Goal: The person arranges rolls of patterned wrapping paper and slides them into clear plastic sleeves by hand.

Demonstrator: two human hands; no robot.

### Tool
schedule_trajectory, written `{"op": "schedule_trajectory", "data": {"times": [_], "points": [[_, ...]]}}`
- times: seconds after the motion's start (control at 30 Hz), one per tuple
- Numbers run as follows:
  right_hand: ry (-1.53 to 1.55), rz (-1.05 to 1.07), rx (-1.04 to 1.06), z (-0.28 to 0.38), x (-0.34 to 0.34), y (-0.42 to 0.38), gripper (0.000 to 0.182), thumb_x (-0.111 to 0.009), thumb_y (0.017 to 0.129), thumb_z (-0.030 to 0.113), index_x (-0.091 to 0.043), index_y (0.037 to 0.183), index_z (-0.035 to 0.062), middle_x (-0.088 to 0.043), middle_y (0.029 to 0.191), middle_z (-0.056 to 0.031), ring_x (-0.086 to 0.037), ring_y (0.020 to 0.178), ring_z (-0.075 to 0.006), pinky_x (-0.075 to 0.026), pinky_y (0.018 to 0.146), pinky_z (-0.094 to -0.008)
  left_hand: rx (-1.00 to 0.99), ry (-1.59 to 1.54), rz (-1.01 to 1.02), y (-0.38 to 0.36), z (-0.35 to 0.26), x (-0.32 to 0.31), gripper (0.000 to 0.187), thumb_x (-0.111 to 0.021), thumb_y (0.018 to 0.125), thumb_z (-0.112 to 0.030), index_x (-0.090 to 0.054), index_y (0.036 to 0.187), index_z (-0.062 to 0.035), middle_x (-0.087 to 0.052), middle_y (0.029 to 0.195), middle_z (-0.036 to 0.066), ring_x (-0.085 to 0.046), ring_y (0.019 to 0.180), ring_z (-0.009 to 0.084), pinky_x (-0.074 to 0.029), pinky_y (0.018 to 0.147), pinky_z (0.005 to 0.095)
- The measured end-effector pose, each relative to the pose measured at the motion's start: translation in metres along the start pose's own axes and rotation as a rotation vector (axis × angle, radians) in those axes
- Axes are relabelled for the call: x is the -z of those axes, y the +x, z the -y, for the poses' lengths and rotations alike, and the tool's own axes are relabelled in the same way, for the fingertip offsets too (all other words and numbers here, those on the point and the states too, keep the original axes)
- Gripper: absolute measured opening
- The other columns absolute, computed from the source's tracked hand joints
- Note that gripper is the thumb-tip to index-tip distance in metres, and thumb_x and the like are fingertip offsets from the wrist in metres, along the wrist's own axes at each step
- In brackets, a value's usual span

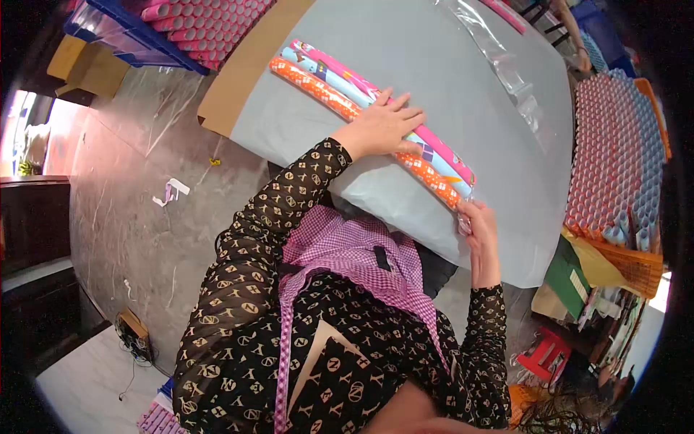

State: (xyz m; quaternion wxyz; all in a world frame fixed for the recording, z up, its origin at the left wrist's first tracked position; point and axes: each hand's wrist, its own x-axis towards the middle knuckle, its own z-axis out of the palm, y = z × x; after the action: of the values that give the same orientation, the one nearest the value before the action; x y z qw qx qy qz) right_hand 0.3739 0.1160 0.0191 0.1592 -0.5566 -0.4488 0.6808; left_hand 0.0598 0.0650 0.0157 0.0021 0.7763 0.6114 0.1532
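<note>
Head view: three rolls lie side by side, aslant on the grey counter [426, 43] close to its near edge: the orange roll [312, 85] nearest the body, the blue roll [340, 83] between, the pink roll [447, 153] farthest. The left hand [387, 129] lies across the middle of the bundle, palm down, its fingers a little spread and the thumb apart, resting over the rolls rather than closed round them. At the bundle's right end, the right hand [479, 224] has its grip clamped on a bit of clear wrap [463, 226], thumb against fingers. How far the wrap runs along the rolls is hard to tell.

Each roll looks like printed paper wound tight, so the set is probably light to moderate in weight, fairly stiff along its length, yet easily dented at the ends. The glossy surface may slide, and round sides invite rolling, so a broad palm over all three at mid-length seems the best hold; squeezing one alone could let its neighbours slip out of line. The wrap looks thin, limp and easily torn, best pinched in a gathered fold. A loose strip of film [499, 61] lies farther back, well apart from the rolls.
</note>
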Motion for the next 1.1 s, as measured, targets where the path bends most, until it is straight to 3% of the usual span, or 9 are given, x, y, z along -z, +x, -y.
{"op": "schedule_trajectory", "data": {"times": [0.33,0.77,0.83,0.93,1.1], "points": [[0.106,0.043,-0.105,0.005,-0.001,0.001,0.017,-0.064,0.087,0.012,-0.054,0.074,0.0058,-0.042,0.053,0.0044,-0.034,0.037,-0.0063,-0.026,0.035,-0.0248,-0.026,0.034,-0.029,-0.002,-0.001,0.000,0.073,-0.050,0.089,-0.062,-0.049,0.137,-0.0073,-0.050,0.141,0.009,-0.040,0.137,0.0340,-0.022,0.115,0.0547],[0.235,0.134,-0.153,0.002,-0.001,0.005,0.017,-0.063,0.088,0.011,-0.056,0.073,0.0047,-0.043,0.054,0.0039,-0.034,0.037,-0.0065,-0.024,0.035,-0.0249,0.005,0.063,0.009,0.000,-0.005,-0.001,0.074,-0.052,0.088,-0.061,-0.046,0.140,-0.0080,-0.049,0.144,0.010,-0.037,0.139,0.0332,-0.023,0.116,0.0519],[0.219,0.105,-0.154,0.002,-0.005,0.005,0.026,-0.063,0.091,0.014,-0.048,0.070,0.0124,-0.038,0.052,0.0058,-0.031,0.037,-0.0046,-0.023,0.036,-0.0234,0.044,0.043,0.066,0.002,-0.006,-0.004,0.077,-0.051,0.088,-0.063,-0.045,0.142,-0.0089,-0.045,0.148,0.010,-0.034,0.141,0.0326,-0.020,0.117,0.0510],[0.239,0.126,-0.084,0.001,-0.006,0.000,0.025,-0.063,0.092,0.015,-0.052,0.070,0.0102,-0.041,0.053,0.0053,-0.032,0.038,-0.0038,-0.023,0.036,-0.0228,-0.042,0.051,-0.032,0.002,-0.002,-0.017,0.079,-0.047,0.088,-0.068,-0.049,0.139,-0.0079,-0.051,0.142,0.011,-0.037,0.138,0.0339,-0.024,0.115,0.0521],[0.120,0.093,-0.040,0.000,-0.010,-0.008,0.023,-0.065,0.092,0.019,-0.057,0.074,0.0064,-0.044,0.055,0.0043,-0.035,0.040,-0.0039,-0.023,0.037,-0.0232,-0.015,0.097,-0.056,-0.003,0.003,-0.005,0.074,-0.053,0.087,-0.064,-0.052,0.137,-0.0102,-0.053,0.140,0.009,-0.042,0.135,0.0334,-0.026,0.114,0.0529]]}}
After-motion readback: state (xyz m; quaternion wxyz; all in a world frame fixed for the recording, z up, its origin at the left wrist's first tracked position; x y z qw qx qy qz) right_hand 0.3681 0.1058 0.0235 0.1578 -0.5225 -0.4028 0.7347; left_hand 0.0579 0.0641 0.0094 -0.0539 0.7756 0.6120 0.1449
